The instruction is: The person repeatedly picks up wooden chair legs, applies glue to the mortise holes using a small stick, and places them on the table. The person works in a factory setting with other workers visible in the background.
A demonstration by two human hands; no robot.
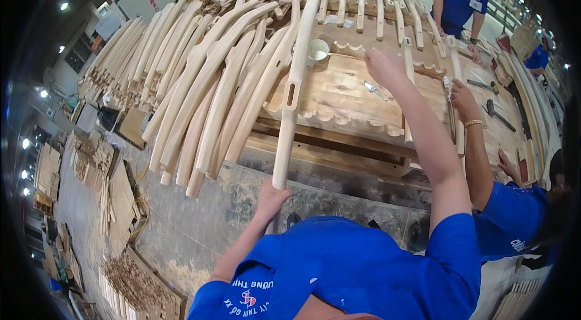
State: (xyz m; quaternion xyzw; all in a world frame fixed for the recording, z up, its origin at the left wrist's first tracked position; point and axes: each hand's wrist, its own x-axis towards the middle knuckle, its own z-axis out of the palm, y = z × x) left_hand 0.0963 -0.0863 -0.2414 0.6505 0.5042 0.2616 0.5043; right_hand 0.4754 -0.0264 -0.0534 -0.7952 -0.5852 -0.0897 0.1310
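My left hand grips the near end of a long pale curved wooden furniture leg that has a slot cut through its middle; the leg reaches away over the workbench. My right hand is stretched out above the wooden bench top, fingers loosely together, holding nothing that I can see. It hovers near a short upright wooden piece. A small white cup stands on the bench just left of that hand.
A big stack of similar curved wooden legs covers the bench's left side. More legs lie in a row at the back. A co-worker's arm with a gold bracelet works at my right; two others in blue stand behind.
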